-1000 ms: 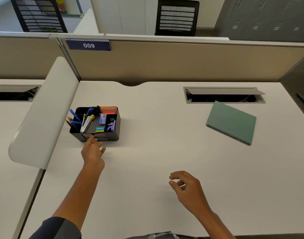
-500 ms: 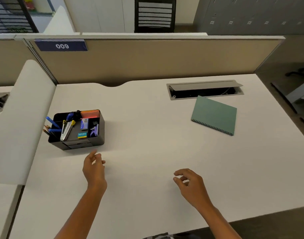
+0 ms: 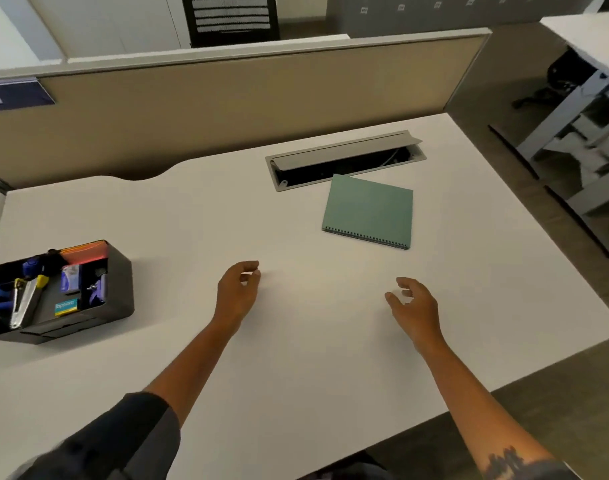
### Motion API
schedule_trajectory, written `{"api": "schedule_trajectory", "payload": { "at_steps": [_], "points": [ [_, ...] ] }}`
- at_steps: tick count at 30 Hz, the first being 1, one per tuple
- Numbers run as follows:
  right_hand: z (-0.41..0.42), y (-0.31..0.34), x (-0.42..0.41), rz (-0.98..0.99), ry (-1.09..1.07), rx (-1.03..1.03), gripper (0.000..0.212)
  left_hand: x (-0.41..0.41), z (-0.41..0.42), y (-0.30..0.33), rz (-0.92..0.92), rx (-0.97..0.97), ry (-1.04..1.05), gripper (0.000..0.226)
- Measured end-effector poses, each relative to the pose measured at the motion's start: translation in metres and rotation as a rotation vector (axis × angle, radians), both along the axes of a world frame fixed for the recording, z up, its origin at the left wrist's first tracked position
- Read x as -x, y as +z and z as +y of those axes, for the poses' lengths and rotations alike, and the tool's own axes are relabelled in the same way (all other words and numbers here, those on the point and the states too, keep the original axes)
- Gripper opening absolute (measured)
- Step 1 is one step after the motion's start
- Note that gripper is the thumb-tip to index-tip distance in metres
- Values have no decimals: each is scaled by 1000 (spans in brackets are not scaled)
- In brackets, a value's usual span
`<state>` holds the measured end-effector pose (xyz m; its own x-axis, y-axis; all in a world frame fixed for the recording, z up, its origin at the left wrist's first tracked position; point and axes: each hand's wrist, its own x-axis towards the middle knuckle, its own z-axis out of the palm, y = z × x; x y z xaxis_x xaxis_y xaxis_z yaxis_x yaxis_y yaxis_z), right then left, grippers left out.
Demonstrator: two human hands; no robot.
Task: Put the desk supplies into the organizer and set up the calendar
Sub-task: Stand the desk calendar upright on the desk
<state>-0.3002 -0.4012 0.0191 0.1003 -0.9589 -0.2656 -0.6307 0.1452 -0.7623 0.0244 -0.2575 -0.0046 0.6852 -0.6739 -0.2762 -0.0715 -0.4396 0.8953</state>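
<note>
A black organizer (image 3: 119, 292) sits at the desk's left side, holding blue pens, a stapler, an orange pad and small boxes. A green spiral-bound calendar (image 3: 369, 211) lies flat and closed at the back right, its spiral edge toward me. My left hand (image 3: 236, 294) hovers over the middle of the desk, fingers loosely curled, holding nothing. My right hand (image 3: 414, 308) hovers to the right of it, below the calendar, fingers apart and empty. Neither hand touches the organizer or the calendar.
An open grey cable tray (image 3: 344, 161) is sunk into the white desk (image 3: 227, 216) just behind the calendar. A beige partition (image 3: 227, 105) runs along the back. The desk's right edge drops to the floor, with another desk's legs (image 3: 573, 133) beyond.
My left hand has drawn away from the organizer's front toward the desk's middle. The view has swung right, so the organizer now sits at the left edge. The right hand stays hovering.
</note>
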Motion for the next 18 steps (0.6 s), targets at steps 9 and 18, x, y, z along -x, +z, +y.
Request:
{"api": "schedule_trajectory", "payload": {
  "at_steps": [9, 18],
  "points": [
    [-116, -4, 3, -72, -116, -120, 57, 45, -154, -1, 148, -94, 2, 22],
    [-168, -2, -13, -175, -225, -209, 21, 82, -214, 12, 69, -131, -68, 18]
  ]
}}
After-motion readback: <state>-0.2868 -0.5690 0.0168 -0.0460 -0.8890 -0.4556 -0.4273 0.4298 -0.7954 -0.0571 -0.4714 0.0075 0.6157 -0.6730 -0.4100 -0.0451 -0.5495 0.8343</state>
